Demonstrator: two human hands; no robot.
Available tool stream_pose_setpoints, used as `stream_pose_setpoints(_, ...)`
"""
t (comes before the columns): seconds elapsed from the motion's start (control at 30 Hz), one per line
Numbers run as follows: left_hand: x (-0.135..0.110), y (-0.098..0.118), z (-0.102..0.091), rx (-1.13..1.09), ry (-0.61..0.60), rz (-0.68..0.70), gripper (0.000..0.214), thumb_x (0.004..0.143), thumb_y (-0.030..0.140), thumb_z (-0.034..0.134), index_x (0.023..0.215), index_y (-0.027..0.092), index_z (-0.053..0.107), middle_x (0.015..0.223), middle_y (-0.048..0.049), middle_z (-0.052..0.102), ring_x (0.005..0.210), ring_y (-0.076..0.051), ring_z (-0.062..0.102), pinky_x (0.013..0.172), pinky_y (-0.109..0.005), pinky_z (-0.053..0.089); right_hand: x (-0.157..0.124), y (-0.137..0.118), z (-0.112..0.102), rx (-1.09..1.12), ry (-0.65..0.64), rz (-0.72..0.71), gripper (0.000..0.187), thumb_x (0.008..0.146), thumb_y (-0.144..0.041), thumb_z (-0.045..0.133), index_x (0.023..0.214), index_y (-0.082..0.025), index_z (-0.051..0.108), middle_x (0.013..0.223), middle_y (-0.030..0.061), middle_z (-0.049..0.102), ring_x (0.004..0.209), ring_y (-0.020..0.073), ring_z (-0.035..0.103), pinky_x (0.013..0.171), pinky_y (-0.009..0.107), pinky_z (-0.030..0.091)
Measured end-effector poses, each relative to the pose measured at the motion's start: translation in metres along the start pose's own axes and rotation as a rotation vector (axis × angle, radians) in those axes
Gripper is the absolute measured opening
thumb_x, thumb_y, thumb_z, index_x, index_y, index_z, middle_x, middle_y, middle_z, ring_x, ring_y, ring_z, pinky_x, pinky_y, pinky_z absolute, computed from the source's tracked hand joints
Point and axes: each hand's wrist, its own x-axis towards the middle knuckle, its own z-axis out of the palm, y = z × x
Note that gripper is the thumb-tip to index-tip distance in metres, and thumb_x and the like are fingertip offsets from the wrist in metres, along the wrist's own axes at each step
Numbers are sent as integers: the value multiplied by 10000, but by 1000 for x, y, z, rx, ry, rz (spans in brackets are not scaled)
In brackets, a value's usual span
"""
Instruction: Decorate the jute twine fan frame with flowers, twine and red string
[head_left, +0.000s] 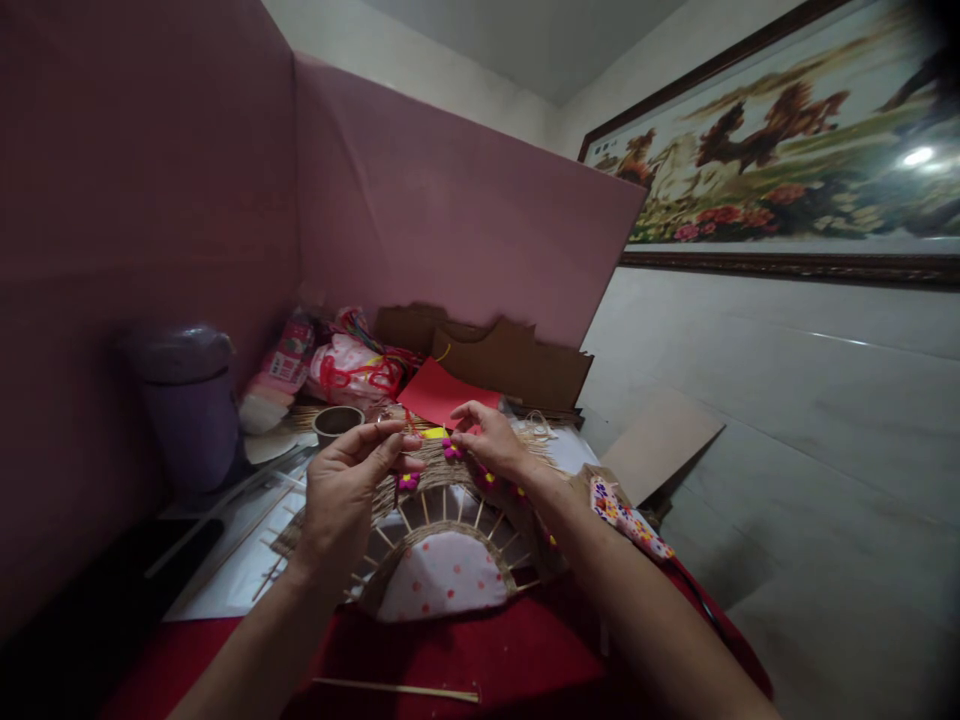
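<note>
A half-round craft piece of thin sticks and woven twine (442,470) lies in front of me. White cloth with red dots (442,575) fills its inner arc. Purple-pink flowers with yellow centres, one of them a flower (408,482) near my left fingers, sit along the twine band. My left hand (356,480) hovers over the band's left part, thumb and fingers pinched; what they hold is too small to make out. My right hand (487,440) is pinched just above another flower (452,449), its hold unclear. Between the hands shows a small yellow piece (435,433).
Behind stand a dark cup (339,422), red paper (442,390), torn cardboard (510,360) and bagged supplies (352,365). A purple bin (191,425) is at left, flowered cloth (630,520) at right. Thin sticks (397,688) lie on the red tablecloth (525,650).
</note>
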Motion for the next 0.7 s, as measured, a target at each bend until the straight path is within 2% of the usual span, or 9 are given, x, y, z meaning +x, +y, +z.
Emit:
stream_pose_setpoints(0.2, 0, 0, 1, -6, 14, -12, 348, 611, 281, 801, 876, 105, 659, 711, -46, 718, 546, -142, 659, 521, -216, 519, 1, 2, -6, 71, -1, -4, 224, 782, -181, 607, 1005, -163, 630, 1010, 69, 675, 903, 156, 621, 835, 304, 451)
stream_pose_setpoints(0.37, 0, 0, 1, -8, 4, 0, 351, 615, 284, 799, 880, 101, 660, 719, -51, 721, 555, -136, 664, 562, -216, 529, 0, 4, -4, 73, -23, 13, 313, 733, -154, 648, 1045, -147, 622, 855, 40, 684, 800, 153, 629, 789, 307, 471)
stream_pose_setpoints(0.5, 1, -1, 0, -7, 13, -13, 362, 604, 294, 806, 873, 102, 656, 712, -52, 720, 544, -146, 662, 517, -219, 523, 0, 2, -3, 86, -14, 17, 278, 717, -144, 656, 995, -149, 641, 811, 32, 682, 760, 148, 627, 753, 297, 475)
stream_pose_setpoints(0.63, 0, -1, 0, -26, -5, -15, 340, 639, 287, 789, 896, 107, 658, 743, -55, 727, 587, -147, 677, 566, -222, 544, -8, -9, -5, 124, 109, -7, 156, 805, -256, 599, 924, -174, 659, 926, 57, 683, 895, 169, 614, 836, 318, 444)
stream_pose_setpoints(0.7, -1, 0, 2, -59, -29, -35, 320, 647, 280, 786, 887, 113, 657, 755, -61, 732, 622, -157, 691, 599, -228, 556, -19, -21, -3, 281, 132, -26, 229, 862, -365, 534, 906, -181, 662, 917, 57, 676, 875, 169, 607, 792, 303, 449)
